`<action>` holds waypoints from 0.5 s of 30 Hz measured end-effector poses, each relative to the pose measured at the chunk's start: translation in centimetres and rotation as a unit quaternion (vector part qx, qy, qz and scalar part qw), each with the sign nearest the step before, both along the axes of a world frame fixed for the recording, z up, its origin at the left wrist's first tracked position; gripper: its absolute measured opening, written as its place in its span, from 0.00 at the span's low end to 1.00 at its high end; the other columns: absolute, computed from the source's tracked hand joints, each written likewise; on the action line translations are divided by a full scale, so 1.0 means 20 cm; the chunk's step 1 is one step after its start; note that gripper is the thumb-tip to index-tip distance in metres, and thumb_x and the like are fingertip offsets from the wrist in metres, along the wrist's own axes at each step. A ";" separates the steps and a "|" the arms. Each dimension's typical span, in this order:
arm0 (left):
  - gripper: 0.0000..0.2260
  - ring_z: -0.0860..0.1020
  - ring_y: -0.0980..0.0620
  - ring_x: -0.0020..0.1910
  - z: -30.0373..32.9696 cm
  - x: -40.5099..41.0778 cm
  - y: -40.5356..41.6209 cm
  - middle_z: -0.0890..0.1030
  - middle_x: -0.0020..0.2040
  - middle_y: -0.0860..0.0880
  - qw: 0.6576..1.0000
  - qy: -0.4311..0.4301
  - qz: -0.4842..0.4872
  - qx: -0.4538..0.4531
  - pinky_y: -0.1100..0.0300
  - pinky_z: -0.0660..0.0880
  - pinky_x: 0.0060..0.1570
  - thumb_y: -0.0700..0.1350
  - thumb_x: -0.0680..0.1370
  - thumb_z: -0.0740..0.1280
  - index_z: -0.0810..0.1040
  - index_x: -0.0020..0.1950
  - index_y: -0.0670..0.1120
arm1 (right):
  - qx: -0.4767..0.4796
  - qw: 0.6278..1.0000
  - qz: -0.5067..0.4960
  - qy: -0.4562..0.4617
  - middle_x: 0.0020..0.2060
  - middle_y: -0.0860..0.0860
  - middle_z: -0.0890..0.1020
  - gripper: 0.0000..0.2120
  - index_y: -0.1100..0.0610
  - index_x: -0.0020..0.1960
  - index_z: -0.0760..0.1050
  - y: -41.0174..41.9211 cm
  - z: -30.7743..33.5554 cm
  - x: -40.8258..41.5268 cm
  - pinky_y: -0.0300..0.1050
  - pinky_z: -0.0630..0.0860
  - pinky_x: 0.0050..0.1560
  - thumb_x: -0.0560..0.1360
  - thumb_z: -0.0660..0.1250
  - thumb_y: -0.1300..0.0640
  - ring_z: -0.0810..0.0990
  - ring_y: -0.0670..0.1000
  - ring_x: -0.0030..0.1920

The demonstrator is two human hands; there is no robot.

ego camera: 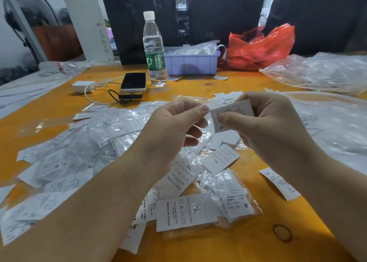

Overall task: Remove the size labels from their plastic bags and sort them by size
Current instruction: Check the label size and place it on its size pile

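Orange counter (228, 247) carries the work under both raised hands. Right hand (266, 120) fingers (225, 119) pinch an S label (231, 115) by its edge; left hand (174, 128) fingers (202, 108) pinch a thin clear plastic bag (190, 100) just beside it. Below lie loose XL labels (185, 212) and a heap of bagged labels (83, 142). Both look featherlight; the film seems slippery, the label limp, so edges are best pinched.

Worktop (228, 247) is looking like smooth orange laminate, slight sheen. Labels (185, 212) are reading as matt white paper or fabric; their bags (228, 184) are showing clear, crinkled, glossy plastic. Water bottle (154, 49) clear plastic; phone (133, 81) screen glossy black.
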State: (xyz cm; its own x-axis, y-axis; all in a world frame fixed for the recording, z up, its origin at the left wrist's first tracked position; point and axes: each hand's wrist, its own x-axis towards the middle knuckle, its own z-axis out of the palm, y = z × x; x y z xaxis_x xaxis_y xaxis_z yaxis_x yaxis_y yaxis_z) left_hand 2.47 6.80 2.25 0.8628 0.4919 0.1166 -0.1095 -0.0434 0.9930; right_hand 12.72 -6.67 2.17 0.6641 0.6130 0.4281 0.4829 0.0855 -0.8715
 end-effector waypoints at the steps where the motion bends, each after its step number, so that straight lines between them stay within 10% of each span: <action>1: 0.06 0.76 0.56 0.31 0.00 0.00 0.00 0.80 0.34 0.51 1.000 0.002 -0.001 0.003 0.63 0.75 0.32 0.45 0.77 0.68 0.82 0.42 0.48 | 0.001 1.000 0.012 0.009 0.26 0.52 0.73 0.10 0.64 0.37 0.77 0.00 0.00 0.00 0.38 0.64 0.26 0.69 0.75 0.60 0.66 0.45 0.26; 15: 0.07 0.77 0.57 0.34 0.01 -0.01 0.00 0.81 0.37 0.52 0.998 0.028 -0.050 0.004 0.64 0.75 0.33 0.51 0.67 0.72 0.83 0.42 0.50 | 0.015 0.981 0.105 0.165 0.27 0.52 0.78 0.10 0.62 0.41 0.78 0.01 0.00 0.00 0.39 0.74 0.26 0.66 0.74 0.57 0.74 0.47 0.27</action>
State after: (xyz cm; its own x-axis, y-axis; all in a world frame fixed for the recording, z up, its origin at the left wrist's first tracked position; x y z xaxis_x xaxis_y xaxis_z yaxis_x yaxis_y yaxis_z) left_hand 2.17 6.87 2.38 0.9129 0.4021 0.0700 -0.0577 -0.0426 0.9974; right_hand 12.63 -6.39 2.16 0.6294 0.7419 0.2310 0.1446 0.1803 -0.9729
